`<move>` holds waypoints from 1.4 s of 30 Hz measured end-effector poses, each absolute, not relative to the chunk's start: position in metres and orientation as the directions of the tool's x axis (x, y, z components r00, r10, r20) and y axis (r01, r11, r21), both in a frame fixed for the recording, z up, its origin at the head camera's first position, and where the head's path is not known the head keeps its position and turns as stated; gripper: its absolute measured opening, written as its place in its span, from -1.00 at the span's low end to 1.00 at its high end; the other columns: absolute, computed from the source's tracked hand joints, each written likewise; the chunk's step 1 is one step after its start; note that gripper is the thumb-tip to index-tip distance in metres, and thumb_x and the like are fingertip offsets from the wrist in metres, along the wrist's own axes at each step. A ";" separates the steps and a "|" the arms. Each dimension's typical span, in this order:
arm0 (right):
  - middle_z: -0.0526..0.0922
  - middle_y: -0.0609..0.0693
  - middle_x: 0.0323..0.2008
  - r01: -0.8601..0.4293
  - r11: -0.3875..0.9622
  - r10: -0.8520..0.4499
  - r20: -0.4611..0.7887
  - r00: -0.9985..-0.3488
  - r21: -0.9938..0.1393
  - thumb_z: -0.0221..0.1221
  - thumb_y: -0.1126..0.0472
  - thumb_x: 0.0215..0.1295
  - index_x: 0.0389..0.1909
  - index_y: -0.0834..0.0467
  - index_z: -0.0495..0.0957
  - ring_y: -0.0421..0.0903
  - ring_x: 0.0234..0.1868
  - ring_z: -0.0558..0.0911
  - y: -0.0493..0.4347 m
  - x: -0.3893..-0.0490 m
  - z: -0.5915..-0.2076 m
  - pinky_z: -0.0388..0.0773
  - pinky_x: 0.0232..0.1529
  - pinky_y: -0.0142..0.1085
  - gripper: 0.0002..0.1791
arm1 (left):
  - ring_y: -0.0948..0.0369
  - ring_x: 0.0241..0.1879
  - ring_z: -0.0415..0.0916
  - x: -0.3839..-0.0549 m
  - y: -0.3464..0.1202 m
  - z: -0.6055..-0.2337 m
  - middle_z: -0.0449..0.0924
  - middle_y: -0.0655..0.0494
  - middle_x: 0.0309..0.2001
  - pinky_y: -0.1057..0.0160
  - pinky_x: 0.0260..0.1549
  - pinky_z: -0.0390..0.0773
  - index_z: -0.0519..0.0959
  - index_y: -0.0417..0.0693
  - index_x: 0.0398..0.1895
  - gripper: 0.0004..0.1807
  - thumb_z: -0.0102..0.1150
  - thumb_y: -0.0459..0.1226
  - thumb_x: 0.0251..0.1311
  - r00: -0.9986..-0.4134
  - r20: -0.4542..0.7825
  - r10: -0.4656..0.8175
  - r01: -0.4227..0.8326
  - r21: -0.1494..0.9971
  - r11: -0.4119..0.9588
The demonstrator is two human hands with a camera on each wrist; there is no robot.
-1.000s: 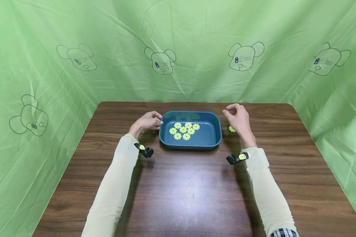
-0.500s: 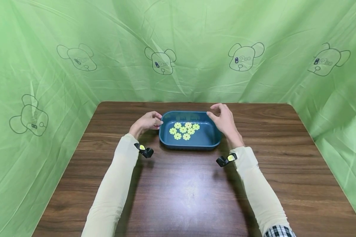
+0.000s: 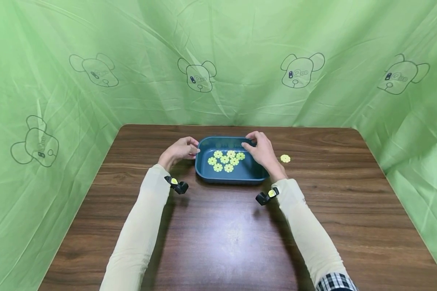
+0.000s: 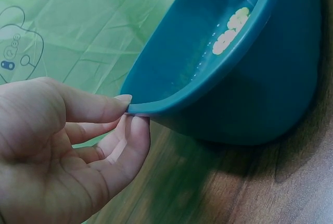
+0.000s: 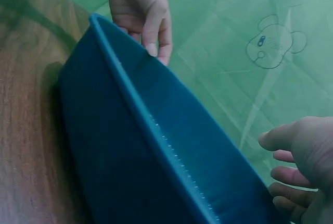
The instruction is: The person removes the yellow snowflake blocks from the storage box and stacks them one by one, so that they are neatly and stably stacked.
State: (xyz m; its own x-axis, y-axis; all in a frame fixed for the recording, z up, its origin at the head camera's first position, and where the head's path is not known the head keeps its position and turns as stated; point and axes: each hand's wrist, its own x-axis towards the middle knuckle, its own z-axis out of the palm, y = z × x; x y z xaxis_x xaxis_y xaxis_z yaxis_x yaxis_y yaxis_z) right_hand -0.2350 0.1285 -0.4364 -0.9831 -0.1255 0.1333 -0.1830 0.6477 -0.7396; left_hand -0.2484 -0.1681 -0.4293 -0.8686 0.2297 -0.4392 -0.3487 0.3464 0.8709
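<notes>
My left hand [image 3: 180,150] pinches the left rim of a blue rectangular plastic tub [image 3: 223,180]. In the left wrist view the thumb lies on top of the rim [image 4: 179,101] and the fingers are curled below it. Over the right end of the tub, my right hand [image 3: 263,152] hovers with thumb and fingers apart; the right wrist view shows nothing between them. Several yellow flower-shaped pieces [image 3: 224,159] lie on the tub's floor, towards its left side. One more yellow flower piece [image 3: 285,158] rests on the table, just right of the tub.
The tub stands near the back edge of a dark wooden table [image 3: 218,242]. Green cloth [image 3: 247,97] printed with bear heads hangs behind and on both sides.
My right hand has moved left, from beside the tub to over its right end, and the flower piece on the table shows fully again. The left hand and tub keep their place.
</notes>
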 end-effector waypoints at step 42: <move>0.41 0.16 0.05 -0.062 0.894 -0.154 -0.176 -0.972 -0.443 0.22 0.09 0.28 0.03 0.14 0.50 0.13 0.06 0.38 0.109 -0.244 -0.465 0.42 0.08 -0.02 -0.65 | 0.22 -0.34 0.47 -0.249 -0.168 -0.426 0.43 -0.16 -0.09 -0.09 0.19 0.41 0.24 -0.32 0.18 -0.58 0.02 -0.46 0.28 -0.863 -0.448 0.234 -0.364 0.872 0.326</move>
